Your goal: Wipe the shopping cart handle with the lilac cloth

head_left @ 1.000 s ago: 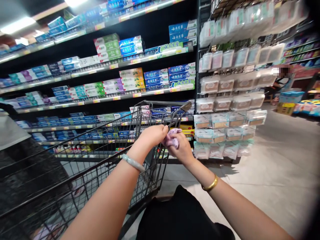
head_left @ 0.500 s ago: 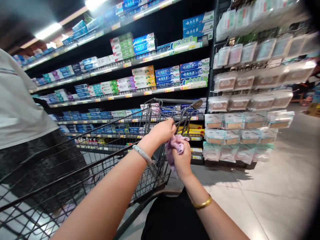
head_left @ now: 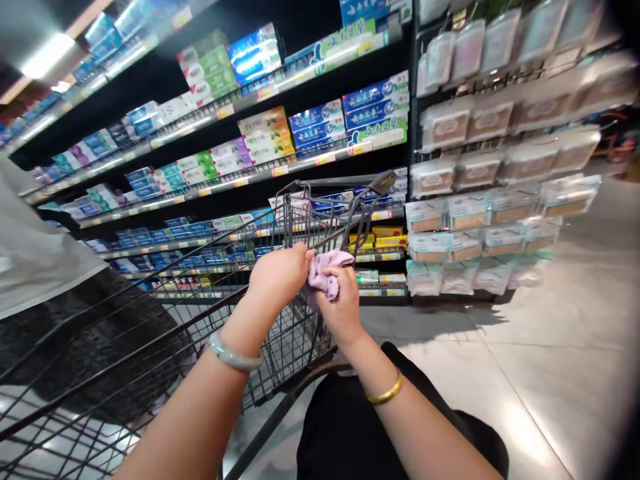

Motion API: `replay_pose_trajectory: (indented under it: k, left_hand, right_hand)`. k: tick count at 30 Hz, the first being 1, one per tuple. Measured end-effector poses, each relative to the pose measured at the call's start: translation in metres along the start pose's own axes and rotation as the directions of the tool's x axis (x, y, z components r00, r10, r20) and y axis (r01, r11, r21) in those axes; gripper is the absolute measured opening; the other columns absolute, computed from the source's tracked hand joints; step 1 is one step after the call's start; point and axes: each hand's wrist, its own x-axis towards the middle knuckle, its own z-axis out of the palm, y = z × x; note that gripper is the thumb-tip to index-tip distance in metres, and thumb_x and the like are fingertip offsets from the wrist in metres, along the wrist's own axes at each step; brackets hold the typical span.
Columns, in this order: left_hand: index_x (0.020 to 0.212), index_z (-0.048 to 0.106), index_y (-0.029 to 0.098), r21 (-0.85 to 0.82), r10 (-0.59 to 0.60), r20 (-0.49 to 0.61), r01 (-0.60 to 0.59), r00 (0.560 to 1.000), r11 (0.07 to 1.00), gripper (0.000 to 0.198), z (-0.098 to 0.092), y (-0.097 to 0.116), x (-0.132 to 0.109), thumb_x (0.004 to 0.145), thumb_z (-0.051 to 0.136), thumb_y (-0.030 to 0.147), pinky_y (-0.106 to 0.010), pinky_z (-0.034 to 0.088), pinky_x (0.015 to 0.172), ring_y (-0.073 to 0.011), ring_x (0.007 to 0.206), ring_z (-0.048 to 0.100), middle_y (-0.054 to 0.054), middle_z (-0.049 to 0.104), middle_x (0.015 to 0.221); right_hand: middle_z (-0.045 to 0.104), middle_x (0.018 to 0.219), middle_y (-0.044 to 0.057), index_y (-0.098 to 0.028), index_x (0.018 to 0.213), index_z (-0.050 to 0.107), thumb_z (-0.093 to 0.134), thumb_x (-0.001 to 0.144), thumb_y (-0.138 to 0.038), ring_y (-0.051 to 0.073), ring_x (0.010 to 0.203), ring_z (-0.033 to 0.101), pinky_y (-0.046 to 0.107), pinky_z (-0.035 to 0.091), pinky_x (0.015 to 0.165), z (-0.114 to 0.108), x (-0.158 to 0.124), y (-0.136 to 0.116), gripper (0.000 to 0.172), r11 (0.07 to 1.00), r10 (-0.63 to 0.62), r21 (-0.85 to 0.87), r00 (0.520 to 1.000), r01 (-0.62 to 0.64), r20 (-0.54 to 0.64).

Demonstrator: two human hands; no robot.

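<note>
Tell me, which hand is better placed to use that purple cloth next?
The right hand, I'd judge: it is closed around the bunched purple cloth. The left hand is at the cloth's edge, but what it grips, if anything, is hidden.

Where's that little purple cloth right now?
Near the middle of the head view, the purple cloth is bunched in the person's right hand, right beside the left hand, below the shopping cart's handle.
</note>
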Motion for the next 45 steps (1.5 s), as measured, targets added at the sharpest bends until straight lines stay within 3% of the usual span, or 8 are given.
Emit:
replay_pose_trajectory:
  k: [7, 13, 18, 23, 29, 35, 41, 45]
  left_hand:
    - [0.108, 0.062, 0.018, 0.032, -0.001, -0.065, 0.003, 0.998, 0.999, 0.050, 0.008, 0.002, 0.005, 0.104, 0.020, 0.046, -0.040, 0.051, 0.063, -0.0370, 0.078, 0.074, -0.014, 0.073, 0.080]
    - [0.106, 0.063, 0.018, 0.021, -0.032, -0.079, 0.034, 0.996, 0.999, 0.048, 0.013, 0.002, 0.016, 0.103, 0.023, 0.046, -0.039, 0.051, 0.064, -0.0362, 0.076, 0.074, -0.014, 0.073, 0.079]
    - [0.107, 0.063, 0.019, -0.002, -0.041, -0.090, 0.041, 0.995, 0.999, 0.048, 0.016, 0.006, 0.020, 0.103, 0.024, 0.046, -0.040, 0.052, 0.066, -0.0352, 0.078, 0.074, -0.014, 0.073, 0.081]
    - [0.110, 0.062, 0.018, -0.011, -0.069, -0.068, 0.068, 0.995, 0.998, 0.047, 0.015, 0.010, 0.018, 0.104, 0.024, 0.046, -0.041, 0.053, 0.070, -0.0352, 0.079, 0.074, -0.015, 0.074, 0.082]
    - [0.117, 0.056, 0.017, -0.047, -0.049, -0.079, 0.045, 0.996, 0.998, 0.044, 0.015, 0.012, 0.019, 0.104, 0.024, 0.044, -0.039, 0.054, 0.071, -0.0331, 0.081, 0.075, -0.014, 0.075, 0.087]
    - [0.121, 0.053, 0.016, -0.045, -0.057, -0.062, 0.054, 0.996, 0.998, 0.041, 0.008, 0.010, 0.019, 0.105, 0.026, 0.042, -0.033, 0.051, 0.067, -0.0291, 0.081, 0.075, -0.011, 0.075, 0.086]
    - [0.102, 0.062, 0.018, 0.047, -0.121, -0.027, 0.122, 0.992, 0.991, 0.049, 0.000, -0.011, -0.015, 0.104, 0.024, 0.047, -0.036, 0.050, 0.070, -0.0320, 0.089, 0.073, -0.014, 0.074, 0.092]
    - [0.100, 0.064, 0.019, 0.054, -0.188, -0.027, 0.190, 0.982, 0.980, 0.054, 0.008, -0.013, -0.024, 0.105, 0.018, 0.048, -0.034, 0.046, 0.062, -0.0311, 0.079, 0.073, -0.013, 0.073, 0.083]
  right_hand:
    - [0.059, 0.100, 0.005, -0.024, 0.101, 0.061, 0.062, 0.077, -0.016, 0.023, 0.098, 0.060, 0.039, 0.053, 0.089, -0.008, -0.024, 0.019, 0.026, 0.990, 0.069, -0.125, 0.998, -0.068, 0.002]
    - [0.061, 0.111, 0.009, -0.024, 0.107, 0.064, 0.066, 0.077, -0.017, 0.025, 0.109, 0.059, 0.039, 0.053, 0.095, -0.003, -0.010, 0.019, 0.031, 0.989, -0.044, -0.123, 0.969, 0.076, 0.243]
    - [0.061, 0.105, 0.007, -0.023, 0.099, 0.062, 0.063, 0.078, -0.016, 0.025, 0.103, 0.060, 0.041, 0.053, 0.093, -0.003, -0.028, 0.038, 0.023, 0.967, 0.147, -0.216, 0.988, -0.135, 0.037]
    - [0.066, 0.114, 0.008, -0.026, 0.107, 0.064, 0.068, 0.078, -0.018, 0.026, 0.113, 0.061, 0.039, 0.054, 0.095, 0.015, -0.051, 0.021, 0.030, 0.993, -0.001, -0.111, 0.938, 0.042, 0.346]
    - [0.062, 0.100, 0.006, -0.024, 0.094, 0.062, 0.064, 0.078, -0.018, 0.025, 0.100, 0.061, 0.042, 0.053, 0.092, 0.004, -0.041, 0.032, 0.018, 0.975, 0.157, -0.157, 0.988, -0.155, 0.001]
    - [0.063, 0.108, 0.006, -0.026, 0.101, 0.065, 0.067, 0.077, -0.016, 0.024, 0.108, 0.061, 0.038, 0.054, 0.093, 0.016, -0.059, 0.015, 0.027, 0.999, -0.001, -0.039, 0.946, 0.015, 0.325]
    - [0.060, 0.102, 0.004, -0.024, 0.096, 0.061, 0.062, 0.074, -0.015, 0.023, 0.100, 0.060, 0.040, 0.051, 0.093, 0.002, -0.038, 0.033, 0.024, 0.969, 0.215, -0.120, 0.976, -0.215, -0.015]
    - [0.063, 0.103, 0.004, -0.025, 0.099, 0.064, 0.065, 0.075, -0.012, 0.022, 0.100, 0.061, 0.035, 0.052, 0.089, 0.007, -0.046, 0.023, 0.026, 0.996, 0.082, -0.057, 0.965, -0.070, 0.248]
